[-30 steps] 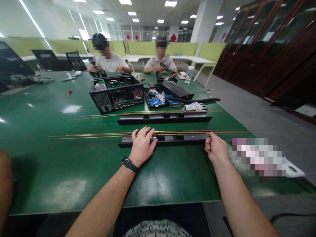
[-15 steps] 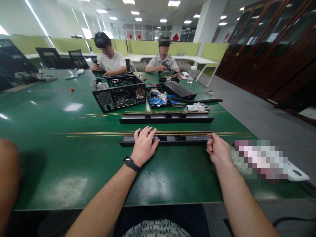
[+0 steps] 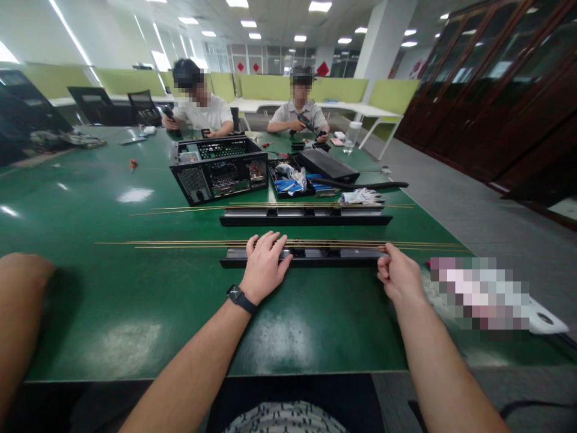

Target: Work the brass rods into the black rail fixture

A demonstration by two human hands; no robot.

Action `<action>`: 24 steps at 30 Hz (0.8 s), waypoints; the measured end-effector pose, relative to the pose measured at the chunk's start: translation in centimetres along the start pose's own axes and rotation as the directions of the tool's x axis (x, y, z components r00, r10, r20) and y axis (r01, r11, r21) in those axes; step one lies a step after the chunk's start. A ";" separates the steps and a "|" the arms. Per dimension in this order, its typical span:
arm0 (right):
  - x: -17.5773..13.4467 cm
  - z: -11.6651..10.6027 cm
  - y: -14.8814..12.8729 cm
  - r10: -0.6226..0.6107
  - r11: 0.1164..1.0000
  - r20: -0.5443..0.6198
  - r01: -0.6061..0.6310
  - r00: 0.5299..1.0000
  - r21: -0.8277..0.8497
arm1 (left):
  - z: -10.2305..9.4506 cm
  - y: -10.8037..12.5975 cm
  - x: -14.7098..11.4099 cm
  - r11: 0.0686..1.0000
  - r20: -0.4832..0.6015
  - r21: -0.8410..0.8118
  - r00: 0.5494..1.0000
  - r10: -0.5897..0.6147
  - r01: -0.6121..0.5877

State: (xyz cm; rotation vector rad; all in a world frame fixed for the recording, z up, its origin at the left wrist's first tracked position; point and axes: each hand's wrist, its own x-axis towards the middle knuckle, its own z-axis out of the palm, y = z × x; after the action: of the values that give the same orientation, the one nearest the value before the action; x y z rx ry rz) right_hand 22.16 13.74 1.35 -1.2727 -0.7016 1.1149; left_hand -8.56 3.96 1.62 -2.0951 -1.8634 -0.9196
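Several thin brass-coloured rods (image 3: 180, 243) lie lengthwise across a long black rail (image 3: 311, 262) with grey strips inside, and stick out past both its ends. My left hand (image 3: 265, 264), a dark watch on its wrist, rests palm down over the left part of the rods, fingers spread. At the rail's right end my right hand (image 3: 399, 272) is closed, thumb and forefinger pinching at least one rod; how many is hidden. Behind lies a second black rail (image 3: 306, 220) with more thin rods on it.
An open computer case (image 3: 219, 171) stands behind the rails, beside a black tray (image 3: 288, 191) with gloves and a black box (image 3: 329, 165). Two people sit across the green table. Another person's arm (image 3: 20, 300) reaches in at left; a white power strip (image 3: 547, 316) lies right.
The near rods have shifted slightly to the right under my left hand. The other person's arm at the left has come further in over the table.
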 end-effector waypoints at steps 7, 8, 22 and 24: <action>0.1 -0.1 0.1 -0.013 1.000 0.012 0.013 1.000 0.019 | 0.1 -0.1 0.0 1.000 -0.008 0.002 1.000 0.006 -0.006; 0.2 -0.1 0.0 -0.013 1.000 -0.016 0.013 1.000 0.025 | 0.1 -0.1 0.0 1.000 -0.009 0.001 1.000 0.008 -0.008; 0.2 0.0 -0.1 -0.041 0.999 -0.059 0.041 0.997 0.007 | -0.1 0.0 0.0 1.000 -0.004 -0.005 1.000 0.003 -0.003; 0.3 0.0 -0.1 -0.040 0.999 -0.090 0.041 0.995 0.011 | -0.1 0.0 0.0 1.000 -0.002 -0.002 1.000 0.003 -0.003</action>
State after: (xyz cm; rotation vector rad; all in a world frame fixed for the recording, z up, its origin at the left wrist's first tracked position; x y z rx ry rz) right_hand 22.31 14.01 1.44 -1.2845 -0.6496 1.0218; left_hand -8.58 3.86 1.69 -2.0971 -1.8590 -0.9224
